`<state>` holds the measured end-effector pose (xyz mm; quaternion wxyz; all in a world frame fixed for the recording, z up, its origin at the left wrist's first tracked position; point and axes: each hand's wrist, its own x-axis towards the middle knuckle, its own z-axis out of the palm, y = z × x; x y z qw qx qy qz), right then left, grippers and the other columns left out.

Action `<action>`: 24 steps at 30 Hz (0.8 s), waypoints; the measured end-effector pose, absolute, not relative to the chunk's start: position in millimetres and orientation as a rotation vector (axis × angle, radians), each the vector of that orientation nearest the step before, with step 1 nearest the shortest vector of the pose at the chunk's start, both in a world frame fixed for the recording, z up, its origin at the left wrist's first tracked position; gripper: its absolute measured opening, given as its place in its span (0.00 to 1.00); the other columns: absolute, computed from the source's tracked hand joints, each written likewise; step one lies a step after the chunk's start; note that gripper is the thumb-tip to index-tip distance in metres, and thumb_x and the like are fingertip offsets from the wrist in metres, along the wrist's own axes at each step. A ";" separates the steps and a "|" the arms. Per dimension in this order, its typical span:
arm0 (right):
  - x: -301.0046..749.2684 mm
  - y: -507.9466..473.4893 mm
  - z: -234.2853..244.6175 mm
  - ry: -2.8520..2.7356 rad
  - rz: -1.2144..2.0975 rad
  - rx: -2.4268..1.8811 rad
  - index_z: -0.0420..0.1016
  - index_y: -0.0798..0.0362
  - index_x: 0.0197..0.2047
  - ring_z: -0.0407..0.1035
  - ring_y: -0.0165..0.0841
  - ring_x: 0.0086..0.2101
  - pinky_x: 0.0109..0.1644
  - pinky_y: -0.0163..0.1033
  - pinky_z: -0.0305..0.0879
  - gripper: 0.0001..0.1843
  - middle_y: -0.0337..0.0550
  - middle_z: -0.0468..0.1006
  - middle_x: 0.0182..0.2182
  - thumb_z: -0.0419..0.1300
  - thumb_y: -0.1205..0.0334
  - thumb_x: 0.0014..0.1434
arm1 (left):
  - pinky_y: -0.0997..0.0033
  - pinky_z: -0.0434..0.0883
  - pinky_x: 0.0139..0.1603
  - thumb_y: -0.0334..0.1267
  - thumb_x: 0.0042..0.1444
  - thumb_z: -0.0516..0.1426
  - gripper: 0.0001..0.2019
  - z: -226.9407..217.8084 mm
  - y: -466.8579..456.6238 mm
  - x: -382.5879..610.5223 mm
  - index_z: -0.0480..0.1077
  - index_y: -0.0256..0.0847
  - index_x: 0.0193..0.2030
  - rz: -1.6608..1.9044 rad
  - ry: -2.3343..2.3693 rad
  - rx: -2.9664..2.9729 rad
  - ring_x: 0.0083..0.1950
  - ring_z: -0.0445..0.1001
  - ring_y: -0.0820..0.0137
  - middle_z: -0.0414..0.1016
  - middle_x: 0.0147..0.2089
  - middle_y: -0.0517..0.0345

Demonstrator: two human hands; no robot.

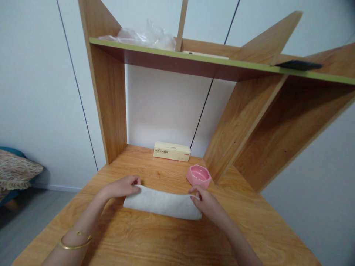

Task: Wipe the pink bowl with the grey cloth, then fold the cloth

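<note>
A pale grey-white cloth, folded into a long strip, lies across the wooden desk in front of me. At its far left corner, my left hand is closed with thumb and fingers pinching the edge. My right hand grips the far right corner in the same way, its index finger curled above the thumb. Just beyond that hand stands a pink angular ashtray, apart from the cloth. Layers of fabric show at the cloth's near right corner.
A long cream box with printed lettering rests against the back wall. Overhead runs a green-edged shelf bearing a clear plastic bag and a flat dark object. Wooden side panels frame the desk.
</note>
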<state>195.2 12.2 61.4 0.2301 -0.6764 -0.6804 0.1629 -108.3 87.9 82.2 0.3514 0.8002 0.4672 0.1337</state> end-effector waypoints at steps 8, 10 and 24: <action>208.4 10.2 49.7 -1.725 0.235 -2.016 0.69 0.53 0.33 0.68 0.35 0.31 0.34 0.36 0.58 0.15 0.43 0.74 0.29 0.55 0.50 0.50 | 0.61 0.60 0.47 0.30 0.43 0.50 0.14 70.4 82.4 -90.8 0.68 0.41 0.39 0.579 1.359 2.464 0.45 0.64 0.61 0.68 0.41 0.52; 213.6 7.6 42.6 -1.729 0.401 -2.031 0.68 0.52 0.28 0.66 0.32 0.27 0.30 0.34 0.57 0.14 0.38 0.72 0.23 0.57 0.49 0.48 | 0.64 0.60 0.47 0.30 0.46 0.50 0.13 72.4 76.1 -79.5 0.68 0.44 0.39 0.571 1.140 2.483 0.45 0.64 0.63 0.68 0.40 0.55; 211.0 9.8 70.1 -1.551 0.569 -1.788 0.51 0.48 0.27 0.55 0.27 0.19 0.24 0.31 0.50 0.09 0.27 0.54 0.17 0.50 0.67 0.43 | 0.57 0.55 0.48 0.36 0.46 0.56 0.18 55.8 53.2 -23.3 0.67 0.52 0.46 0.247 0.919 2.516 0.48 0.63 0.59 0.68 0.44 0.57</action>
